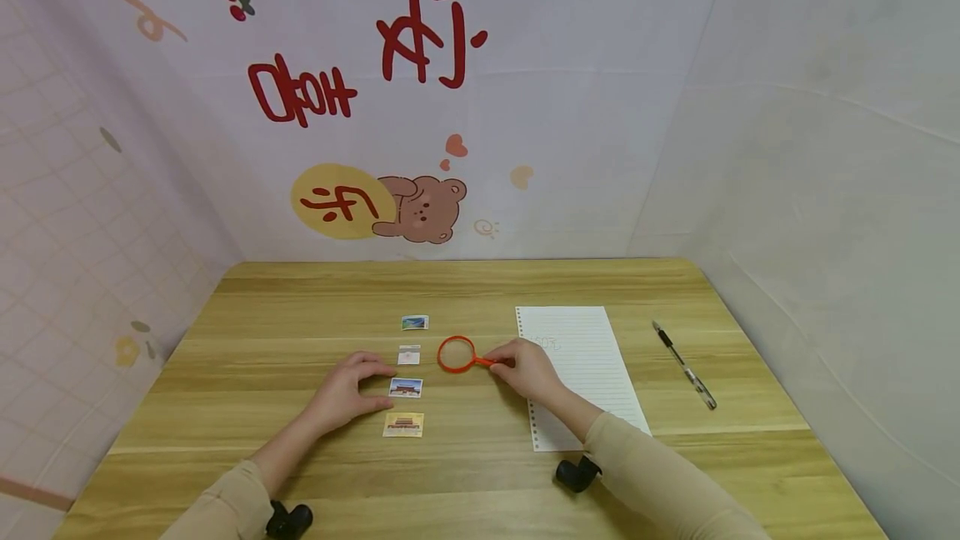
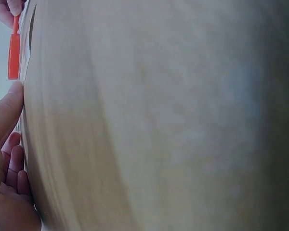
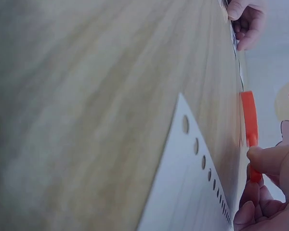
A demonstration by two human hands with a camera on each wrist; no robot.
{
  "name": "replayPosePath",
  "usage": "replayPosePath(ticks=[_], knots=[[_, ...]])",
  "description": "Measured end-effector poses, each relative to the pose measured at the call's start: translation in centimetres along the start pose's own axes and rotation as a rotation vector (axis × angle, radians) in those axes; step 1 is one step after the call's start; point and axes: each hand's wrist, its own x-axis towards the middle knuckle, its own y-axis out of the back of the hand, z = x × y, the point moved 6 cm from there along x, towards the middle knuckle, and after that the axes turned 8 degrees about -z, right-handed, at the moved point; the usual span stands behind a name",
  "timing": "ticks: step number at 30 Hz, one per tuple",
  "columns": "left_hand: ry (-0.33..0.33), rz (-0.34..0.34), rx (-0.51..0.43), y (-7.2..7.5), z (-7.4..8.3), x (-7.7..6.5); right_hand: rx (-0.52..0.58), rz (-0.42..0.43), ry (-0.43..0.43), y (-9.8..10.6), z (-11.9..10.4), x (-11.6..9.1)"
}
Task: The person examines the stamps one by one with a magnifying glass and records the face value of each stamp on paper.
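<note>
Head: orange-red magnifier (image 1: 475, 361), round rim, clear lens, thin handle, just L of lined sheet (image 1: 581, 357); R hand (image 1: 531, 369) pinches handle; 4 stamp-like pics (image 1: 406, 388) further L of sheet, L hand (image 1: 347, 390) by them, thumb & fingers apart. L wrist: magnifier edge-on, flat orange band. R wrist: same, beyond sheet's punched edge

magnifier (image 1: 456, 354): smooth plastic | sheet (image 1: 588, 377): matt paper | tabletop (image 1: 300, 315): smooth wood
</note>
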Motion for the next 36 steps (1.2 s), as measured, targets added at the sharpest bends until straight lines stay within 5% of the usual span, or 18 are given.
replayPosePath(ticks=[21, 36], knots=[[0.019, -0.003, -0.004, -0.1, 0.2, -0.1, 0.018, 0.000, 0.010, -0.5, 0.7, 0.2], [0.008, 0.010, -0.073, 0.6, 1.5, 0.2, 0.164, 0.027, 0.004, 1.0, 1.2, -1.0]])
